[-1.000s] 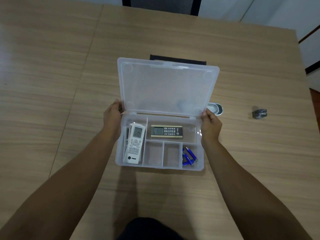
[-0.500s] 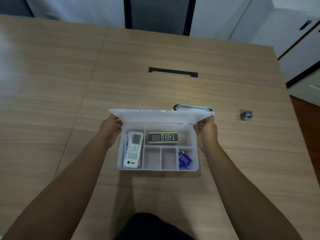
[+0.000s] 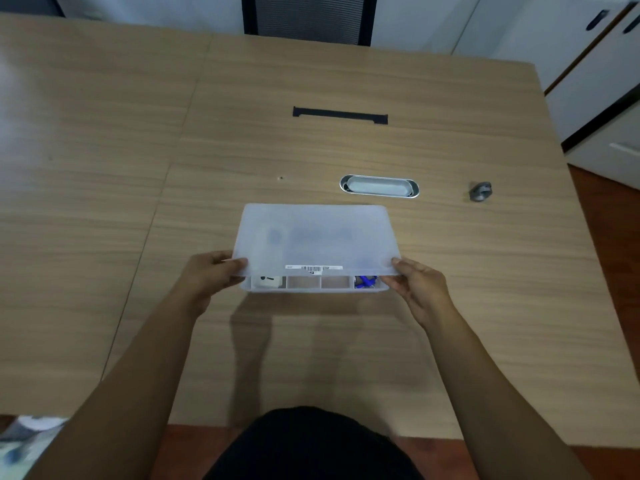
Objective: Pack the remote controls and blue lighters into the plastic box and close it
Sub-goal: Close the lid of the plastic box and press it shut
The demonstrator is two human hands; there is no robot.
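Observation:
The clear plastic box (image 3: 313, 288) sits on the wooden table in front of me. Its frosted lid (image 3: 317, 237) lies almost flat over it, with a narrow gap left along the near edge. My left hand (image 3: 207, 273) pinches the lid's near left corner and my right hand (image 3: 414, 282) pinches the near right corner. Through the gap the end of a white remote control (image 3: 266, 281) shows at the left and the blue lighters (image 3: 365, 281) at the right. The other remote is only a dim shape under the lid.
An oval metal cable port (image 3: 379, 186) is set in the table just beyond the box. A small grey metal object (image 3: 480, 191) lies to the right. A black slot (image 3: 340, 115) sits farther back, and a chair (image 3: 306, 15) stands at the far edge.
The lid has swung from upright down over the box, nearly covering it. Both hands followed it from the far corners to the near edge.

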